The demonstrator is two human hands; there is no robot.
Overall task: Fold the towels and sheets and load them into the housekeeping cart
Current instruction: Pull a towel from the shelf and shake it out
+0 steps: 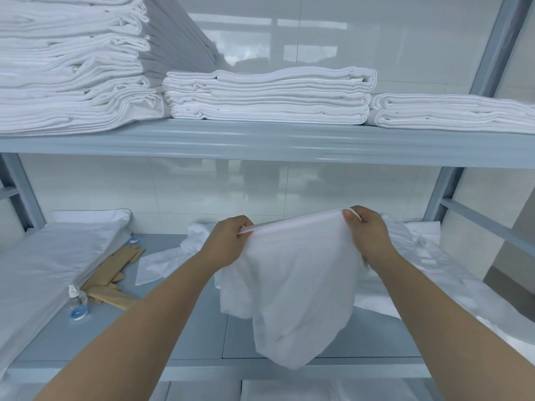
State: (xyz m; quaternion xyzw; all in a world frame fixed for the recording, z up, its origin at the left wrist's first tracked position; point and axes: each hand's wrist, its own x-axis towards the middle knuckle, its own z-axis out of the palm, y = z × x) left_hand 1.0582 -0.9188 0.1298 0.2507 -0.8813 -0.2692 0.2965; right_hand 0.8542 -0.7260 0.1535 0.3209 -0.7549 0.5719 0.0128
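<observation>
A white towel [298, 290] hangs in front of me over the lower grey shelf [179, 322]. My left hand [228, 241] pinches its top edge at the left, and my right hand [367, 233] pinches the same edge at the right, so the hem is stretched between them. The cloth droops below in loose folds down to the shelf's front rail. More loose white linen [428, 256] lies crumpled on the shelf behind and to the right of the towel. No housekeeping cart is in view.
Folded white stacks [269, 96] fill the upper shelf [260, 143], tallest at the left [72, 68]. On the lower shelf, folded sheets [43, 273] lie at the left, with tan gloves [115, 276] and a small bottle [76, 302] beside them. A grey upright post [443, 195] stands right.
</observation>
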